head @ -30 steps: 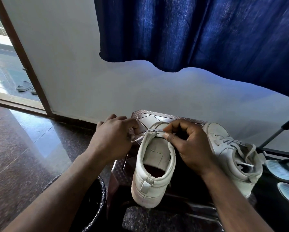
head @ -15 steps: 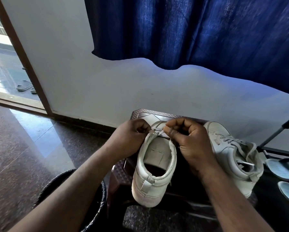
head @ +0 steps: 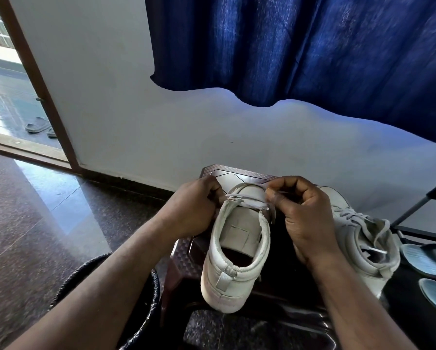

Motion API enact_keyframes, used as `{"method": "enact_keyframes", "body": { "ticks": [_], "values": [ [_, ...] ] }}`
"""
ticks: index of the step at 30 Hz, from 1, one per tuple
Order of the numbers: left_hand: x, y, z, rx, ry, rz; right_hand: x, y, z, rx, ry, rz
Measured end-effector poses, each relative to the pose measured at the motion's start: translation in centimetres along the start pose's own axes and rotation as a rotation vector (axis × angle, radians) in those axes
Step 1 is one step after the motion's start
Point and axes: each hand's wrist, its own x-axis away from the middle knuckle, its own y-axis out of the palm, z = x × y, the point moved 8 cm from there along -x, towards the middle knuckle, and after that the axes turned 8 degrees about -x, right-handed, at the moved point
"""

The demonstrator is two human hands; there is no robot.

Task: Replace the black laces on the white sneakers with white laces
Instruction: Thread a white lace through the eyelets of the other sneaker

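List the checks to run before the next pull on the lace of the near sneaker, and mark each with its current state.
1. Right hand pinches the lace: ok.
2. Left hand holds the lace at the left edge of the near sneaker: ok.
3. Near sneaker rests on the stool, heel toward the person: ok.
4. No black lace shows on the near sneaker: ok.
5. Lace lies flat and untwisted through the eyelets: cannot tell, the hands cover them.
6. Other sneaker lies clear to the right, already laced in a pale lace: ok.
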Motion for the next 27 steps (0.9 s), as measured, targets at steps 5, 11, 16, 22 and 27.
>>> {"method": "enact_keyframes", "body": {
  "ticks": [5, 11, 16, 22, 27],
  "values": [
    [-0.2, -0.4, -1.0, 0.034, -0.013, -0.021, -0.2, -0.8, 0.0, -0.023, 0.012, 0.057],
    [-0.3, 0.3, -1.1, 0.224, -0.001, -0.076, 0.8, 1.5, -0.1, 0.314, 0.031, -0.167],
    [0.0, 0.5, -0.5, 0.330, 0.063, -0.111, 0.8, 1.6, 0.0, 0.359, 0.055, -0.199],
    [0.0, 0.5, 0.2, 0.269, 0.088, -0.085, 1.1, 2.8, -0.1, 0.425, 0.024, -0.197],
    [0.0, 0.2, 0.3, 0.196, 0.112, -0.050, 0.9, 3.8, -1.0, 0.546, -0.145, -0.214]
  ]
}}
